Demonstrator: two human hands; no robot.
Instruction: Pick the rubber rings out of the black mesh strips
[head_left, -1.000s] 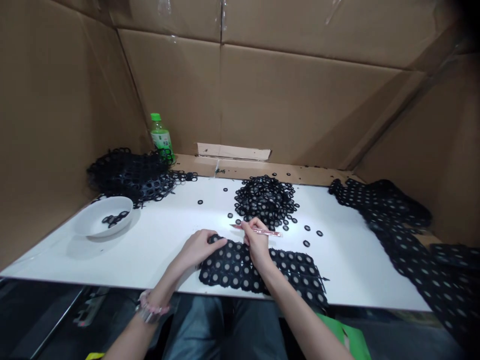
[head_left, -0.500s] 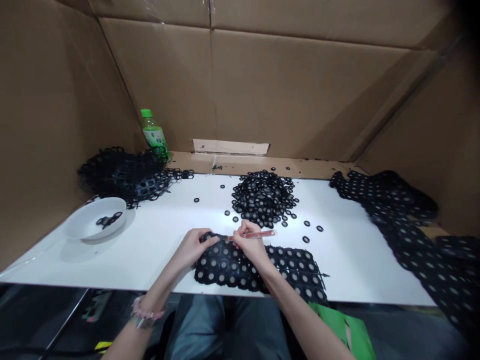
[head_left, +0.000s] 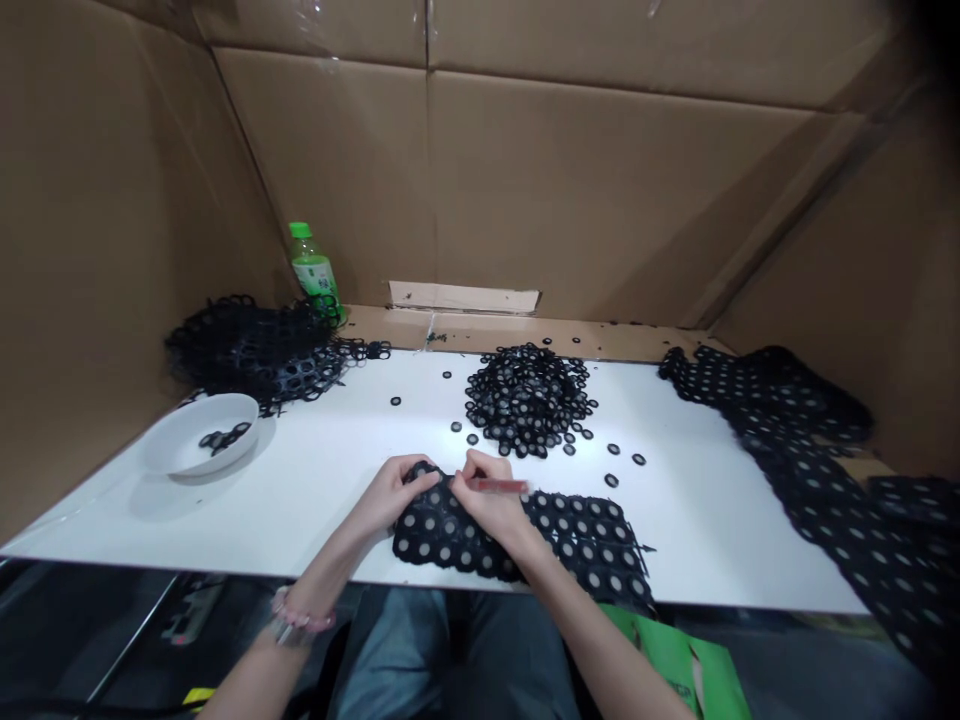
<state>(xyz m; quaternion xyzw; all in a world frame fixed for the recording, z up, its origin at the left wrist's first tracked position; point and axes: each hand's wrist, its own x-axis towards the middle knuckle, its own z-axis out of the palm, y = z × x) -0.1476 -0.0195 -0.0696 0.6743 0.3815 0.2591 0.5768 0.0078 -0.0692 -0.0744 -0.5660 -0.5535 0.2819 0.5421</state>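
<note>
A black sheet (head_left: 592, 530) set with rows of pale-centred rings lies along the front of the white table. My left hand (head_left: 394, 490) grips its upper left corner, with the thumb on top and the fingers at the far edge. Close beside it, my right hand (head_left: 487, 495) is closed around a slim red pen-like tool (head_left: 504, 487). The tool's rear end points right, while its tip is hidden by my fingers at the sheet's upper edge. Behind my hands is a heap of loose black rings (head_left: 525, 400), with several scattered around it.
On the left stand a white bowl (head_left: 161, 450) holding a few rings, a tangle of black net-like scrap (head_left: 255, 345) and a green-capped bottle (head_left: 315, 275). More ring-dotted black sheet (head_left: 795, 470) drapes down the right side. Cardboard walls (head_left: 600, 190) enclose the table (head_left: 322, 450).
My right hand has shifted slightly left along the sheet's upper edge, closer to my left thumb, and the tool has tilted. My left hand keeps its grip. The view has moved a little.
</note>
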